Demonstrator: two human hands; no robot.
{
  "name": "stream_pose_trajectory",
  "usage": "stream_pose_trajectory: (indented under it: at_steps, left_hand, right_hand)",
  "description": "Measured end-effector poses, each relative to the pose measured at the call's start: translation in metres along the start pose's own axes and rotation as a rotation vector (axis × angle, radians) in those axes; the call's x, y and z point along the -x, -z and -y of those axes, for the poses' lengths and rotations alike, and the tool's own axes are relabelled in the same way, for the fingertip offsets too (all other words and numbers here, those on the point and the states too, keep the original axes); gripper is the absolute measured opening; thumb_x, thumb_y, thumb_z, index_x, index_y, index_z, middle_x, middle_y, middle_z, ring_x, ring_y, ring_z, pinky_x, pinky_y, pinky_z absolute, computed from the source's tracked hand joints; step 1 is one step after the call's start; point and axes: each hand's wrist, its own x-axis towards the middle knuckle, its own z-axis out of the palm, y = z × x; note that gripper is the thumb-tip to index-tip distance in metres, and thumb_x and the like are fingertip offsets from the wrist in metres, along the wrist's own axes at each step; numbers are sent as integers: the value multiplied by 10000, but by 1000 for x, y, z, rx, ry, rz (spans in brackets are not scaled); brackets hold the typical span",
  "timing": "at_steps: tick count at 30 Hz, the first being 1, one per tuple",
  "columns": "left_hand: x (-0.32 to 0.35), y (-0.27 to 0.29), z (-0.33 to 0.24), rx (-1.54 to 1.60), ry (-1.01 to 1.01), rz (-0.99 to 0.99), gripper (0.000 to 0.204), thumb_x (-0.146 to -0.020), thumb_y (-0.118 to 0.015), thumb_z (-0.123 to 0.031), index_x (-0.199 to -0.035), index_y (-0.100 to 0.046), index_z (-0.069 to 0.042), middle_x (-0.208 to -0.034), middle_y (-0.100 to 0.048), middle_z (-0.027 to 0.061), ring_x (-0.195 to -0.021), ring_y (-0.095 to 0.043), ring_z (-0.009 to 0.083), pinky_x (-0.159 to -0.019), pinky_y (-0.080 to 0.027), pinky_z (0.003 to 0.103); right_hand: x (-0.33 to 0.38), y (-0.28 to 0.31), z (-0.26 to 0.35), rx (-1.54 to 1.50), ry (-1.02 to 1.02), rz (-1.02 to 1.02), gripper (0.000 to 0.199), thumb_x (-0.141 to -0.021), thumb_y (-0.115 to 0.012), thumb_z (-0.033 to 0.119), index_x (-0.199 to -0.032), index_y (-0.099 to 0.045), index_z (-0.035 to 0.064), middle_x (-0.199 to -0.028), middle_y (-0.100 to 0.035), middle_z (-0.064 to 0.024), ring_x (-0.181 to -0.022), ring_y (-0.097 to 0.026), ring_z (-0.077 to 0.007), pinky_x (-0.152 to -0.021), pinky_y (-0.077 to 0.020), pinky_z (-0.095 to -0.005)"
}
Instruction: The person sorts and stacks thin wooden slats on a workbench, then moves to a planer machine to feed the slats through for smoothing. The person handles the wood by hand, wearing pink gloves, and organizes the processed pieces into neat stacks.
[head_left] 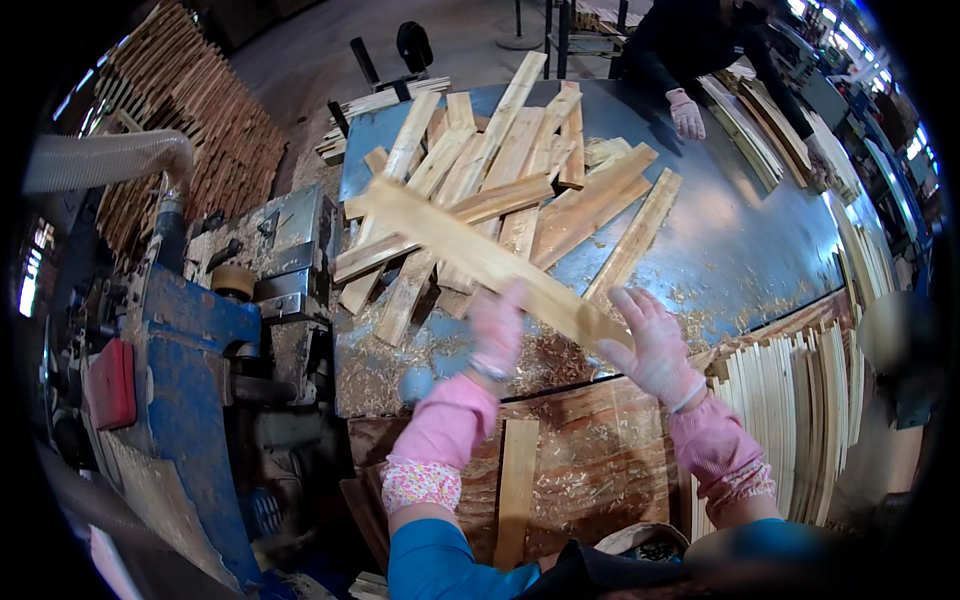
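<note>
A long pale wooden board (480, 255) is raised at a slant over the table, its far end up to the left. My right hand (655, 350), in a whitish glove, grips its near right end, with the thumb on one side and the fingers on the other. My left hand (497, 330), gloved too, is at the board's near edge by its middle. Motion smears its fingers, so their grip does not show. Beneath and beyond the board lies a loose pile of planks (510, 150), crossing at various angles.
Shavings litter the metal table (740, 220). A blue machine (190, 370) with a hose (110, 160) stands left. Upright strips (780, 410) are stacked at right. One narrow board (516, 490) lies in front of me. Across the table, a co-worker's gloved hand (686, 113) is near more boards.
</note>
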Motion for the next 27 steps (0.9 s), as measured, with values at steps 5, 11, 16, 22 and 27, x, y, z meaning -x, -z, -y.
stream_pose_trajectory:
  at_steps: [5,11,16,22,27]
  left_hand:
    - [-7,-3,8,-328,-374,380,589,-956,-727,-404,-1376,-606,-9,-1266,-708,184,-1176,-674,335,-1015,-534,415]
    - [-158,188,-36,-1684,-902,-425,660,-815,-764,-459,-1351,-624,-99,-1320,-650,210,-1275,-596,388,-1187,-353,531]
    - [-143,179,-81,-1758,-232,-21,652,-780,-821,-428,-1273,-630,-46,-1231,-664,209,-1236,-609,389,-1121,-433,518]
    - [-47,130,-57,-1581,-463,-203,577,-727,-906,-448,-1080,-699,-41,-1121,-711,209,-1123,-669,394,-980,-548,484]
    - [98,117,-32,-1524,-654,-158,480,-674,-916,-316,-1006,-693,-50,-887,-691,172,-854,-687,406,-764,-554,528]
  right_hand:
    - [-10,-19,3,-411,-505,467,847,-888,-808,509,-1495,-524,-9,-1284,-719,-228,-1163,-716,-325,-998,-575,-410]
    - [59,-9,-2,-565,-607,420,630,-934,-803,361,-1407,-613,-8,-1200,-768,-170,-1094,-741,-230,-953,-592,-363]
    - [129,-8,-13,-569,-748,395,588,-947,-801,321,-1395,-632,-21,-1194,-775,-130,-1079,-732,-183,-953,-577,-340]
    - [187,65,-4,-351,-843,346,512,-946,-741,368,-1351,-675,61,-1105,-777,-192,-1019,-751,-263,-892,-571,-390]
    - [300,128,-73,25,-1001,110,472,-930,-724,400,-1281,-704,84,-1039,-758,-222,-982,-731,-394,-883,-561,-475]
